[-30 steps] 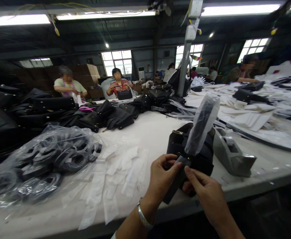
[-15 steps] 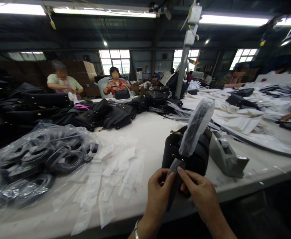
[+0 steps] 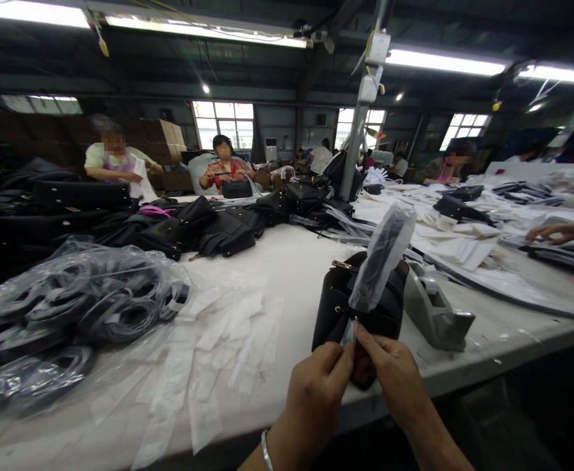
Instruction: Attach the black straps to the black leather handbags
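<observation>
A black handbag [image 3: 327,302] with gold-coloured fittings stands on the table in front of me, its front towards my hands. A translucent plastic sleeve [image 3: 388,252] wraps the upper part of its strap and sticks up above the bag. Lower down, a smaller plastic wrap [image 3: 349,332] shows at the bag's near side. My left hand [image 3: 319,386] is closed, thumb and fingers pinching this lower wrap. From the other side my right hand [image 3: 392,369] pinches it as well, fingertips close to the left ones. The hands hide the strap underneath.
A grey tape dispenser [image 3: 438,317] stands just right of the bag. White plastic strips [image 3: 228,340] and a clear bag of coiled straps [image 3: 115,301] lie to the left. Black bags [image 3: 233,229] are piled behind. A co-worker's hand [image 3: 556,232] reaches in at right.
My left hand has turned and curled more tightly around the lower wrap; both hands stay at the strap. The whole view has shifted slightly. A co-worker at left has lifted a white sheet.
</observation>
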`<state>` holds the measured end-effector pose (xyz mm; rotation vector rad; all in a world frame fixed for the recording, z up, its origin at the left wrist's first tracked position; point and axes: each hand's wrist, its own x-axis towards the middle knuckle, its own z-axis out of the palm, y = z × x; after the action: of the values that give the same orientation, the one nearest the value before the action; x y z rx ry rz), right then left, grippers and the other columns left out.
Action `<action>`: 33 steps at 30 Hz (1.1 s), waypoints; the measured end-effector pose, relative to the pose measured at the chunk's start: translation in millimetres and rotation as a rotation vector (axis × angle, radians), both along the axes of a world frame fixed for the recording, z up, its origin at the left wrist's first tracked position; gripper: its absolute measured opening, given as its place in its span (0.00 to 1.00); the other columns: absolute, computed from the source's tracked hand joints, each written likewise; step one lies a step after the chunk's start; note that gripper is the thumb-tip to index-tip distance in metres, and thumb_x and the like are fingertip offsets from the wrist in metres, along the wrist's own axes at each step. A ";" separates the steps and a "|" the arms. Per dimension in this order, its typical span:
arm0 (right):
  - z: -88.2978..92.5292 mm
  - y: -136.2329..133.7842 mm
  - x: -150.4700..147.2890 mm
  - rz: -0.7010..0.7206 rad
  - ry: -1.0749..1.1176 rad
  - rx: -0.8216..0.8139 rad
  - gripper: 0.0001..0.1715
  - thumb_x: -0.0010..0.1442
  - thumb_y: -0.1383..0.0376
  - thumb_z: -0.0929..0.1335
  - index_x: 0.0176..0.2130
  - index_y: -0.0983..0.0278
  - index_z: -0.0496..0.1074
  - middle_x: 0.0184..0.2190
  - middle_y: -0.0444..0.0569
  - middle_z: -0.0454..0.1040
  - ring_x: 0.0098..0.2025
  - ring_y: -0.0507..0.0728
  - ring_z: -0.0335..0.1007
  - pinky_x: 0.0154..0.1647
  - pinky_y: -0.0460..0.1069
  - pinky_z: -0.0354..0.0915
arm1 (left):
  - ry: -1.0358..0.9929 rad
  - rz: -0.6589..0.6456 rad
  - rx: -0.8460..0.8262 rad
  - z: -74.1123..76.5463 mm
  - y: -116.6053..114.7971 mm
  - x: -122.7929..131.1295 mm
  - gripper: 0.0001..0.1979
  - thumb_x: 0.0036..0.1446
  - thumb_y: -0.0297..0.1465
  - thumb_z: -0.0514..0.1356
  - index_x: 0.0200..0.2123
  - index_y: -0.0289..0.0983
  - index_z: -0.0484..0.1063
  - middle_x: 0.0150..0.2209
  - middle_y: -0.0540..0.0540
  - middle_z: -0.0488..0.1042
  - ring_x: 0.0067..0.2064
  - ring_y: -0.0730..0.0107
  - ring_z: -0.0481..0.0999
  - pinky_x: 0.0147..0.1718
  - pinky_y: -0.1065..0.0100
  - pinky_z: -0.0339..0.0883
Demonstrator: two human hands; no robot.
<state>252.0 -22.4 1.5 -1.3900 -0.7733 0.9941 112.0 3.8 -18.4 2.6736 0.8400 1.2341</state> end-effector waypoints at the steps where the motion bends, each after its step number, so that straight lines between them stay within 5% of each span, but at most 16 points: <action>1: 2.0 -1.4 -0.1 0.020 0.006 0.003 0.33 0.52 0.40 0.72 0.18 0.65 0.69 0.13 0.45 0.67 0.17 0.52 0.62 0.19 0.46 0.59 | 0.040 0.003 0.054 3.4 0.8 -1.3 0.16 0.69 0.25 0.50 0.49 0.32 0.76 0.31 0.41 0.76 0.30 0.65 0.75 0.25 0.71 0.68; 5: 6.0 -6.3 0.6 0.089 -0.186 -0.003 0.32 0.53 0.40 0.71 0.20 0.66 0.74 0.16 0.47 0.71 0.20 0.54 0.67 0.22 0.48 0.63 | 0.093 -0.010 0.190 7.7 2.2 -5.3 0.15 0.67 0.22 0.50 0.48 0.28 0.75 0.28 0.40 0.76 0.27 0.64 0.74 0.21 0.70 0.67; 8: 5.7 -6.0 2.5 0.100 -0.281 -0.014 0.30 0.55 0.43 0.71 0.18 0.64 0.72 0.14 0.45 0.70 0.20 0.53 0.65 0.23 0.47 0.61 | 0.084 -0.040 0.130 -3.1 -3.0 -10.4 0.16 0.68 0.23 0.51 0.55 0.30 0.72 0.33 0.39 0.78 0.30 0.64 0.77 0.25 0.70 0.70; 14: 2.2 -3.8 7.5 0.064 -0.136 -0.025 0.27 0.56 0.46 0.71 0.21 0.64 0.73 0.11 0.42 0.66 0.16 0.49 0.58 0.20 0.45 0.55 | -0.119 -0.171 -0.279 -26.5 -26.3 -37.8 0.13 0.66 0.25 0.56 0.49 0.37 0.77 0.35 0.40 0.79 0.34 0.66 0.80 0.33 0.72 0.73; 19: -3.0 -1.8 6.8 0.107 -0.125 -0.039 0.29 0.54 0.43 0.71 0.21 0.65 0.73 0.11 0.42 0.67 0.16 0.49 0.57 0.19 0.45 0.54 | -0.450 0.049 -0.642 -2.7 -18.4 -41.3 0.11 0.67 0.33 0.56 0.40 0.37 0.78 0.32 0.44 0.79 0.31 0.68 0.78 0.32 0.71 0.71; 22: -6.5 0.1 6.3 0.126 -0.235 -0.030 0.29 0.57 0.43 0.69 0.21 0.64 0.73 0.13 0.43 0.69 0.17 0.50 0.60 0.21 0.45 0.56 | -0.510 -0.047 -0.979 10.3 -3.1 -22.4 0.15 0.65 0.41 0.58 0.36 0.35 0.76 0.31 0.45 0.78 0.31 0.67 0.77 0.31 0.70 0.71; 26: -6.3 -2.8 4.7 0.072 -0.507 0.024 0.32 0.63 0.45 0.65 0.19 0.63 0.70 0.14 0.42 0.68 0.19 0.51 0.63 0.23 0.46 0.58 | -0.649 -0.204 -1.312 6.8 6.9 3.5 0.20 0.56 0.47 0.66 0.34 0.36 0.68 0.26 0.48 0.75 0.27 0.69 0.76 0.27 0.70 0.72; 31: 3.7 -17.7 14.4 0.114 -0.728 0.144 0.29 0.66 0.51 0.63 0.20 0.62 0.72 0.15 0.42 0.70 0.18 0.51 0.66 0.24 0.46 0.60 | -0.655 -0.180 -1.448 -10.3 10.2 12.4 0.26 0.48 0.52 0.69 0.33 0.36 0.67 0.17 0.57 0.66 0.14 0.83 0.57 0.13 0.80 0.48; 33: 9.3 -23.8 36.2 0.010 -0.731 0.159 0.26 0.65 0.50 0.65 0.23 0.61 0.75 0.17 0.42 0.73 0.18 0.51 0.67 0.24 0.46 0.61 | -0.695 -0.152 -1.432 -16.8 12.4 11.6 0.28 0.44 0.52 0.71 0.35 0.35 0.70 0.17 0.58 0.65 0.14 0.86 0.53 0.13 0.80 0.44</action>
<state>288.1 -46.2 10.8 -1.6156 -1.3602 0.3950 123.6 16.2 -35.2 1.0601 0.8415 0.8326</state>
